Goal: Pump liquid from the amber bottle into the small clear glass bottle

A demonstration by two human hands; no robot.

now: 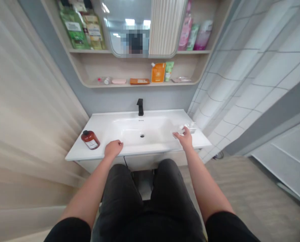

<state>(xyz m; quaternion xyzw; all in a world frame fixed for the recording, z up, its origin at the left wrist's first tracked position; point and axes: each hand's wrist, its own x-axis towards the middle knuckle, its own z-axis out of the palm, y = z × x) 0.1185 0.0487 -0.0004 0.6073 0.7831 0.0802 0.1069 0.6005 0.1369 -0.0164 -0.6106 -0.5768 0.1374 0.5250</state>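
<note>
My left hand (113, 148) is closed in a fist at the front rim of the white sink (104, 126). A small dark spot shows at its curled fingers; I cannot make out what it is. To its left, a brown bottle (90, 140) with a black cap and white label stands on the counter. My right hand (185, 137) is over the right end of the sink, thumb and fingers closed on a clear plastic container (177, 129) whose exact kind is blurred. Just beyond the fingers, another clear container (191, 127) sits on the counter.
A black faucet (140, 107) rises behind the basin. Above it, a shelf (102, 85) carries an orange pouch (158, 72), a green tube (168, 71) and several small items. A mirror (128, 33) hangs higher, between bottles. A beige curtain (26, 111) is at left, a tiled wall at right.
</note>
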